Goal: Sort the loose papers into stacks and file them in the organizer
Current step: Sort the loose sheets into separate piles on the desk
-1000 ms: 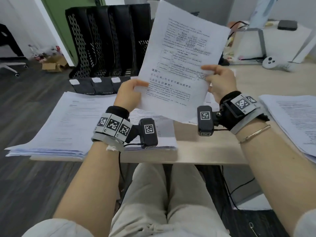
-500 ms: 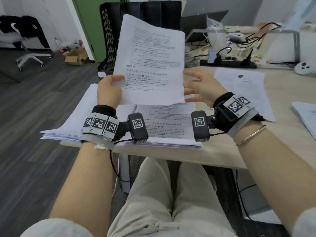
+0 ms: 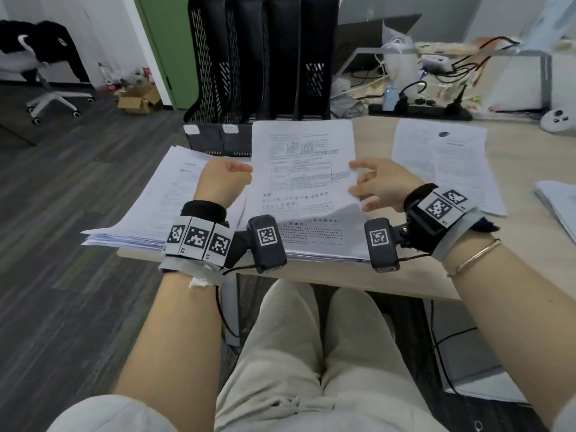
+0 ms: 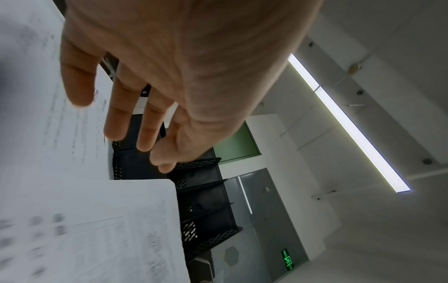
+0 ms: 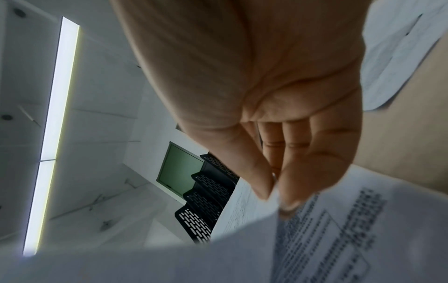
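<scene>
- While it stands at the back of the desk [image 3: 372,138], the black organizer [image 3: 265,57] keeps its slots upright.
- Two paper stacks lie before it: a left stack [image 3: 146,207] and a middle stack [image 3: 311,244].
- One printed sheet [image 3: 299,169] is held tilted above the middle stack, its far edge near the organizer's base.
- Right hand [image 3: 383,185]: thumb and forefinger pinch the sheet's right edge.
- Left hand [image 3: 223,182]: fingers slack beside the left edge, gripping nothing.

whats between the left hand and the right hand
A printed sheet spans the gap between the left hand and right hand, over the middle stack; the head view shows it.
</scene>
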`<state>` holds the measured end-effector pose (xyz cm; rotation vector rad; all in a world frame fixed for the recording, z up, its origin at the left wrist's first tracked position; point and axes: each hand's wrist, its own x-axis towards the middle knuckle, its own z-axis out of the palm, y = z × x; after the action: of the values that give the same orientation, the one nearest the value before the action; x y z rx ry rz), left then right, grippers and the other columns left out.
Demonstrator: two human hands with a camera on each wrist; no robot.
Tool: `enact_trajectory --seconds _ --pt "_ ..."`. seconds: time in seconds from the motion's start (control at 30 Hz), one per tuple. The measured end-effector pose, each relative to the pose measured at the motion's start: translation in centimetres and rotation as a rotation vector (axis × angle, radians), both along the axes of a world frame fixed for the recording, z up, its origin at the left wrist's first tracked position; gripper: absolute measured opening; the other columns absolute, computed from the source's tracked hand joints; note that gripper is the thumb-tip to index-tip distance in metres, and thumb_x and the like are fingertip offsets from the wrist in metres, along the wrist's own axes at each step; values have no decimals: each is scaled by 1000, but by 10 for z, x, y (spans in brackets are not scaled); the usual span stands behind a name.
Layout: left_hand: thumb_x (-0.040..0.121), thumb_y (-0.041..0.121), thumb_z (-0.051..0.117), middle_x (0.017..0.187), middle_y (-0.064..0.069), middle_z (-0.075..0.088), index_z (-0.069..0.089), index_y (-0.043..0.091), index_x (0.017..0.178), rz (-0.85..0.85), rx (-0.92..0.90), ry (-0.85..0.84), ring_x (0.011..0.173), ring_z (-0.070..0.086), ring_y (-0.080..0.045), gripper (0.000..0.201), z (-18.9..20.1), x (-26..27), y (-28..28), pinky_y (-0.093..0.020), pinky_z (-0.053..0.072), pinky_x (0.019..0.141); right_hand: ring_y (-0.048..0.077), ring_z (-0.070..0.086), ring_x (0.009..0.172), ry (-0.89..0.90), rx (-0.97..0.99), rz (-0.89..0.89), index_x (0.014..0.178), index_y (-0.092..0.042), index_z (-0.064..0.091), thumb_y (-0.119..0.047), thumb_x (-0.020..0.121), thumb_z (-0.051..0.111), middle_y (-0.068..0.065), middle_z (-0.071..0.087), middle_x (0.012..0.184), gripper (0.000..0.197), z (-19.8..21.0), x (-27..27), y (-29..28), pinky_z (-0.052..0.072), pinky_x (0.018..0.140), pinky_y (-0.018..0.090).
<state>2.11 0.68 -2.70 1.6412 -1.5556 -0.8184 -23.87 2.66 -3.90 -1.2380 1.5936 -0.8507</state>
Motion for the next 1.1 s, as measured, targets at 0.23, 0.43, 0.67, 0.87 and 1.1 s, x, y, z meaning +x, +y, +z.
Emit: enact_trajectory --seconds 0.23,0.43,0.67,0.87,1.1 --pt "91 14 52 115 -2 62 65 10 111 -63 -6 43 105 55 -18 24 7 -27 7 -23 39 82 20 62 66 41 96 24 135 -9 45 6 84 62 8 58 83 56 -17 -10 14 54 47 26" --pt "92 15 51 100 3 58 64 12 105 -157 -3 57 91 52 -11 19 9 -55 7 -22 40 79 13 59 80 180 36 -30 117 -13 59 -18 85 68 5 62 104 33 -5 -39 18 50 57 24" --pt "92 14 51 97 3 59 64 11 110 -311 8 74 88 51 -9 22 8 -114 2 -23 41 79 21 49 122 350 -63 -287 121 -11 62 -18 86 66 6 54 130 36 -3 -94 18 35 96 23" --pt "90 17 56 105 0 56 58 11 117 -374 87 75 103 55 -17 27 10 -161 -4 -28 44 87 21 39 133 453 65 -257 137 -11 46 -21 89 63 5 41 146 52 -12 -123 20 29 99 23" --pt "89 20 59 135 -8 45 38 12 138 -377 240 111 116 47 -23 53 8 -205 -1 -38 48 86 22 40 131 606 239 -74 130 -13 55 -39 92 56 4 48 141 46 -14 -149 44 27 107 29"
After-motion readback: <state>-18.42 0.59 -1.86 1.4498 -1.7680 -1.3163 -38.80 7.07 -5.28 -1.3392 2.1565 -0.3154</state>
